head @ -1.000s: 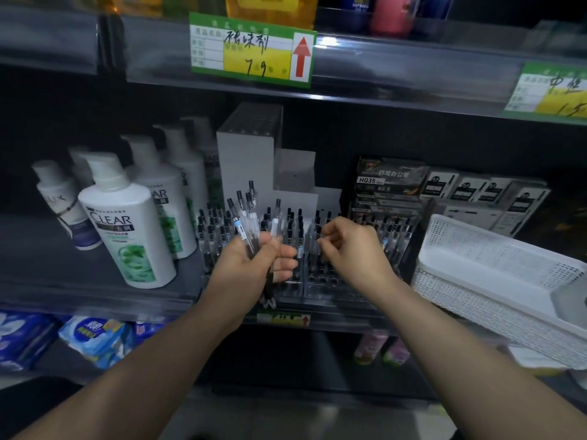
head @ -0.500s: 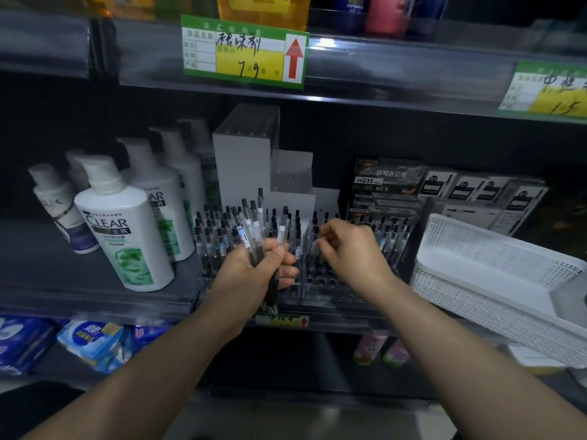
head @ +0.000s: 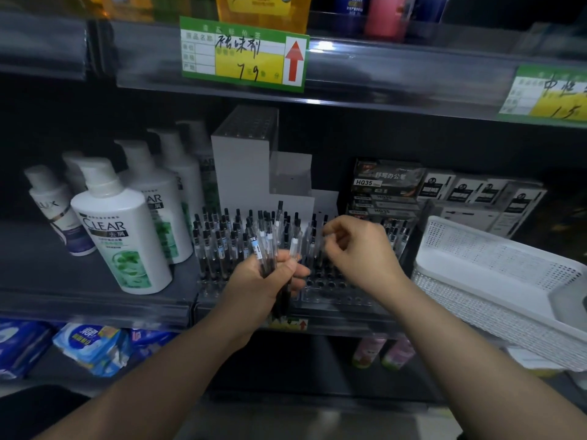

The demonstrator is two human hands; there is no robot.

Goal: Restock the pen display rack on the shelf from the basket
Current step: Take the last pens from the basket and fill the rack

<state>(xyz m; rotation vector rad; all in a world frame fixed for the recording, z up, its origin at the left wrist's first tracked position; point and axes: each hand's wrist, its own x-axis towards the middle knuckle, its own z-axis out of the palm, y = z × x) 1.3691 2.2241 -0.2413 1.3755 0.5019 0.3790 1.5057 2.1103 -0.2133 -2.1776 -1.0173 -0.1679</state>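
My left hand [head: 263, 284] grips a bundle of clear pens with black tips [head: 270, 246], held upright in front of the rack. The pen display rack [head: 333, 292] is a clear holed tray on the middle shelf, with many pens standing in its left and back rows and open holes at the front. Over the rack's right half, my right hand [head: 362, 249] has curled fingers that pinch the top of a pen [head: 313, 241] standing there. The white perforated basket [head: 476, 281] sits to the right on the shelf edge; its inside is mostly hidden.
White shampoo bottles [head: 124, 230] stand left of the rack. A white stepped display block [head: 244, 173] rises behind it, and boxed pen packs [head: 387, 185] are stacked at the back right. A shelf with price tags [head: 244, 52] overhangs above. Packets lie on the lower shelf.
My left hand with the pen bundle has drifted slightly right, closer to my right hand. The right hand stays pinched over the same part of the rack.
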